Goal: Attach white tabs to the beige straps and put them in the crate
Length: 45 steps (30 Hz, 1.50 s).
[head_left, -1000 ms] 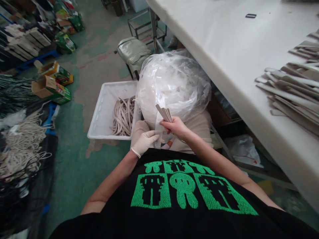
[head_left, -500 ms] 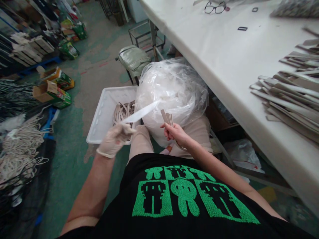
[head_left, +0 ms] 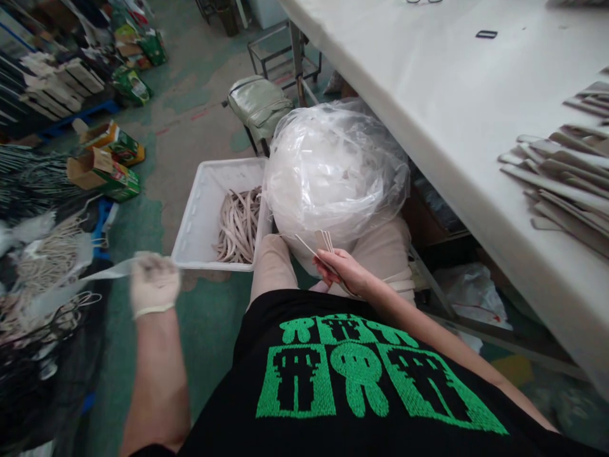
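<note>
My left hand (head_left: 155, 282), in a pale glove, is out to the left over the green floor, blurred by motion. It is closed on one end of a thin whitish translucent strip (head_left: 111, 271), whose other end trails to the left. Over my lap, my bare right hand (head_left: 341, 271) is wrapped round several flat beige straps (head_left: 326, 241). Their ends stick up past the fingers, one leaning left. Just beyond my knees a white plastic bin (head_left: 194, 219) holds a heap of beige straps (head_left: 238, 225). A large clear plastic bag (head_left: 328, 165) with white contents bulges beside it.
On the right is a white table (head_left: 428, 95) with stacked beige straps (head_left: 566, 171) and a small dark buckle (head_left: 486, 34). Bundled cords (head_left: 52, 266) and open cartons (head_left: 102, 171) lie at left. A covered stool (head_left: 259, 105) stands ahead.
My left hand has swung left, away from the bin and my right hand, carrying the whitish strip. In my right hand, one strap now leans apart from the others.
</note>
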Motion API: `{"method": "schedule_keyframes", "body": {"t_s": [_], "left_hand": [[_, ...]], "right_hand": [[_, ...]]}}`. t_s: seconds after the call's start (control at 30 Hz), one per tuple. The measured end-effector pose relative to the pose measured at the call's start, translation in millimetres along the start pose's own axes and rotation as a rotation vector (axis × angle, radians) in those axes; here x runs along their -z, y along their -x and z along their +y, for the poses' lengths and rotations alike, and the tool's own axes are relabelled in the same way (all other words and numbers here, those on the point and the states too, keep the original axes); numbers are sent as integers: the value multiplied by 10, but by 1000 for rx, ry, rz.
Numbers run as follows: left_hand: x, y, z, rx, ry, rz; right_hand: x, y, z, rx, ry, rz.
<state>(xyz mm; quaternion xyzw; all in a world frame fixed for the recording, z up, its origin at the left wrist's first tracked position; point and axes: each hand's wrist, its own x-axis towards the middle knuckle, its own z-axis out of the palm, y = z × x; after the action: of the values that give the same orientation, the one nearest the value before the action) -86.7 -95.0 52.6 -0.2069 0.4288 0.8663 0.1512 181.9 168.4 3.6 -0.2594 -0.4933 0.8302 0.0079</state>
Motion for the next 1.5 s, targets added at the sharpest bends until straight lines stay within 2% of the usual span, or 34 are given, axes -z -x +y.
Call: {"method": "schedule_keyframes", "body": {"t_s": [0.03,0.07,0.1,0.17,0.23,0.3,0.4,0.5,0.67,0.83,0.97,1.1,1.27,1.37,1.5], "left_hand": [[-2,37,-202,34,29,77],[-24,91,-432,152,29,114],[-61,158,-670,276,17,112],[-163,306,-1098,388,5,89],[-264,442,-1379,434,-4,57],[-326,549,-1503,465,-24,29],[-336,659,-1545,505,-64,-3],[-299,723,-1596,515,-103,-41],[-263,747,-1699,500,-154,-107],[-264,755,-1704,492,-153,-103],[-256,838,-1757,536,-143,-131],[-254,900,-1817,563,-158,-193],[-268,855,-1758,549,-142,-70],[-275,898,-1739,552,-108,-63],[-292,1003,-1771,633,-102,-129]], "right_hand": [[-10,24,-7,-1,36,-4],[-19,48,-10,-5,86,-5],[-27,71,-8,-10,144,0],[-40,112,6,-5,273,40],[-47,145,28,59,414,102],[-54,164,49,169,561,155],[-79,154,62,284,745,191],[-120,97,49,307,887,203],[-155,5,40,287,1052,229],[-143,-9,51,257,1092,217],[-195,-80,23,219,1139,189],[-221,-137,-23,181,1062,122],[14,40,-150,57,751,-132],[101,88,-226,45,776,-143],[-36,5,-270,107,818,-113]]}}
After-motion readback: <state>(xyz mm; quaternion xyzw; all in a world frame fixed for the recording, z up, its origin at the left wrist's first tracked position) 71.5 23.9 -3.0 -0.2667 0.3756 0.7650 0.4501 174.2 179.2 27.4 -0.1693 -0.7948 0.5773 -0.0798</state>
